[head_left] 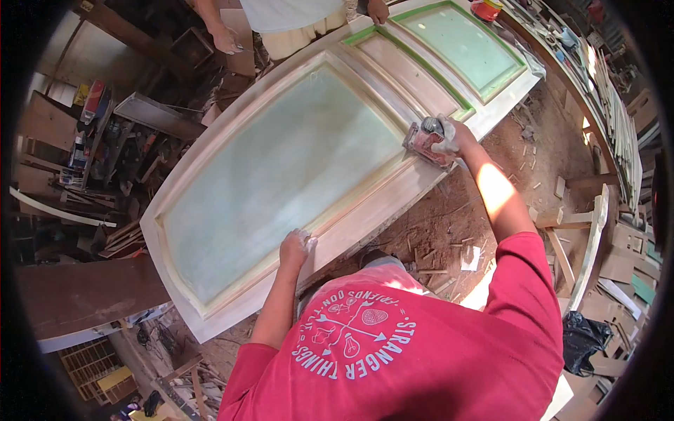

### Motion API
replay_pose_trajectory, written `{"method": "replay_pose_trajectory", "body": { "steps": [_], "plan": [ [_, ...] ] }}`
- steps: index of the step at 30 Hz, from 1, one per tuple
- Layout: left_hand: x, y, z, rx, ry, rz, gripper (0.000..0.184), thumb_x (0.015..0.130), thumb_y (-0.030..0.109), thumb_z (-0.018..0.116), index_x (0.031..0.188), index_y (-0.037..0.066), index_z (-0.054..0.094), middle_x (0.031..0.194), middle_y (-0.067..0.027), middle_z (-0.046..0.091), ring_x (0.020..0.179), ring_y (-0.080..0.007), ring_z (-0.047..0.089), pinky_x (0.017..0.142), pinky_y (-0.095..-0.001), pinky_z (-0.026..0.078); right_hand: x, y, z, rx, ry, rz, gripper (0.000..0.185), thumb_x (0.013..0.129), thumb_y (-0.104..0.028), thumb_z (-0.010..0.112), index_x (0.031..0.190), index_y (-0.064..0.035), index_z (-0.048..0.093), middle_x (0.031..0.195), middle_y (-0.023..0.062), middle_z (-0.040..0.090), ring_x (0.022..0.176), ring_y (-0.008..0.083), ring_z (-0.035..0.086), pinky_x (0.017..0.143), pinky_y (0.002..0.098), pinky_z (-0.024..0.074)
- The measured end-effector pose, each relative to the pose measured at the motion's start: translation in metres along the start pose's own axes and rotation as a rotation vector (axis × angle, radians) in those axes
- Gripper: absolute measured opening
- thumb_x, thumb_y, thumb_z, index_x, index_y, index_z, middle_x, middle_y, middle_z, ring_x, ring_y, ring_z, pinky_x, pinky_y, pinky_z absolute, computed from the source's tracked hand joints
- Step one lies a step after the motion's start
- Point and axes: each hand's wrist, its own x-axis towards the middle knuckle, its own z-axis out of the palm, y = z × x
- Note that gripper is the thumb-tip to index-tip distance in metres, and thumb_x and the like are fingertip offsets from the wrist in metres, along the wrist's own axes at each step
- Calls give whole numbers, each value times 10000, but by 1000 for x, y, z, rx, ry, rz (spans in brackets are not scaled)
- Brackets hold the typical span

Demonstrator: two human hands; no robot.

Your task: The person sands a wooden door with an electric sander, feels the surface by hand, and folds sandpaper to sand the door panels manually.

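Observation:
A long pale door (393, 203) lies flat before me, with a large arched greenish panel (281, 175) framed by raised moulding. My right hand (453, 138) grips a dusty red-and-grey power sander (425, 142), which rests on the door's frame near the corner of the large panel. On the near moulding, my left hand (296, 249) bears down with curled, dust-covered fingers. A narrow pinkish panel (407, 77) and a smaller green panel (460, 49), both edged in bright green, lie beyond the sander.
Across the door stands another person (295, 21), one hand (378, 10) close to its far edge. A red container (486, 9) sits by the far end. Wood scraps (442, 266) litter the dirt floor; stacked boards (611, 105) line the right, a wooden trestle (583, 231) below them.

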Motion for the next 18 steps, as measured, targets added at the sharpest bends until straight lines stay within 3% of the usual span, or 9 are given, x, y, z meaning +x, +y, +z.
{"method": "replay_pose_trajectory", "body": {
  "steps": [3,6,11,12,18],
  "plan": [
    [-1,-1,0,-22,-1,-14,334,936,400,803,1068,93,811,1086,-171,739,1047,-398,698,928,-517,571,3,-2,8,9,7,29,904,638,-433,884,1406,-45,604,1139,254,751,1085,476,725,934,512,602],
    [-6,-7,2,-26,7,-36,351,930,414,809,1075,94,815,1086,-168,743,1055,-394,702,930,-514,573,5,-11,15,-61,-85,-1,935,608,-445,913,1402,-52,615,1173,255,752,1111,472,721,953,519,598],
    [-15,-21,-4,-6,-27,-85,363,934,428,806,1088,100,821,1130,-161,757,1081,-390,708,949,-500,580,-6,-67,20,-71,-172,-71,892,601,-462,937,1324,-44,623,1199,254,747,1112,475,713,957,529,592],
    [-19,-25,-6,6,-33,-97,365,937,428,804,1095,100,822,1141,-161,759,1089,-388,708,956,-498,580,-7,-74,26,-85,-147,-161,842,622,-476,897,1311,-71,631,1118,250,752,1038,483,728,908,533,599],
    [-55,-60,-14,31,5,-167,382,952,439,788,1125,101,827,1188,-161,757,1136,-384,697,997,-494,574,-22,-153,57,-147,-197,-284,931,640,-526,891,1377,-25,622,1125,279,737,1044,497,718,933,536,590]
  ]
}}
